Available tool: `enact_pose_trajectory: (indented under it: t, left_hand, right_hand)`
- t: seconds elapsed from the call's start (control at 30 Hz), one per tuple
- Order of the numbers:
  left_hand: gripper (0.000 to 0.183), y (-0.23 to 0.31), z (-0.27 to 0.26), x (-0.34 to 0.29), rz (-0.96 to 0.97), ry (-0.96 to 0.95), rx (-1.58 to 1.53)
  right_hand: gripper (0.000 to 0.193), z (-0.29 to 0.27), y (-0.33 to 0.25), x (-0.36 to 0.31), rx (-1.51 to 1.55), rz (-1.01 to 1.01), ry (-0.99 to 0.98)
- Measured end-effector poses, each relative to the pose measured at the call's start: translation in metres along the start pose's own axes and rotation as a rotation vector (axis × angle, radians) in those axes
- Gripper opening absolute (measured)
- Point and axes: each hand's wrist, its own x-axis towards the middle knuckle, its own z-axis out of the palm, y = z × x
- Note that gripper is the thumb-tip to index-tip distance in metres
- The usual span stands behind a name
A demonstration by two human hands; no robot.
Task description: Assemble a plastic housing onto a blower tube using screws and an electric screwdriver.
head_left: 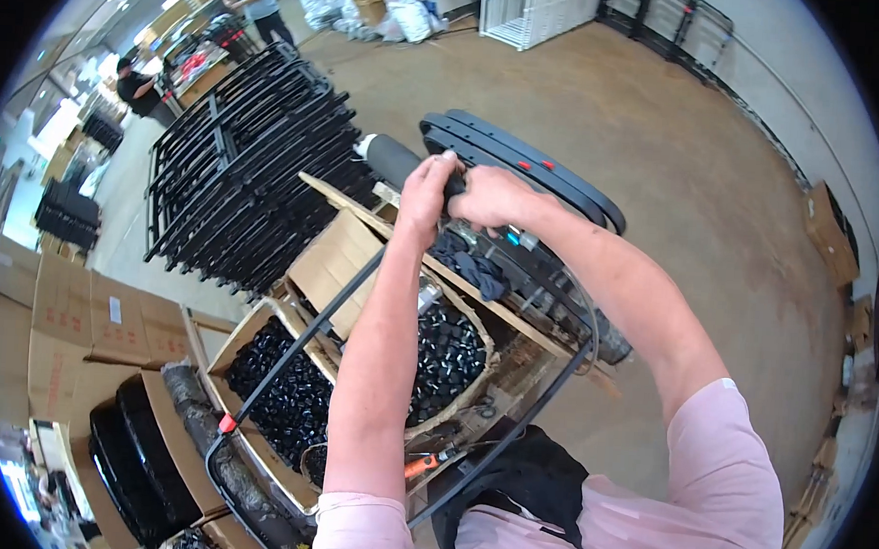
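My left hand and my right hand are close together at the far end of my reach, both closed. A thick dark grey padded tube with a whitish end sticks out past my left hand. Its dark continuation shows between the two hands, and the fingers wrap round it. Below my forearms lies a bent black metal tube frame with a red fitting. Whether the frame joins the padded tube is hidden behind my left forearm and hands.
Open boxes of small black parts sit below, beside an orange-handled tool. Stacked black frames stand at far left. Long black oval frames lie beyond my right hand. Cardboard boxes are at left; two people are in the background.
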Motion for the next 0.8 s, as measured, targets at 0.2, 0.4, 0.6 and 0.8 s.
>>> enact_pose_trajectory:
  t: [0.2,0.4,0.6,0.8]
  left_hand:
    - [0.032,0.009,-0.028,0.061,0.001,0.121,-0.05]
    - [0.028,-0.017,-0.039,0.085,-0.044,0.145,-0.124]
    - [0.028,-0.024,-0.044,0.092,-0.05,0.152,-0.157]
    - [0.029,-0.031,-0.047,0.096,-0.019,0.165,-0.14]
  right_hand:
    - [0.029,-0.015,-0.03,0.08,-0.103,0.019,0.012]
    - [0.028,-0.012,-0.019,0.114,-0.151,0.0,-0.013]
    - [0.028,-0.015,-0.013,0.128,-0.136,-0.012,-0.062]
    - [0.03,-0.014,-0.014,0.137,-0.214,-0.04,-0.129]
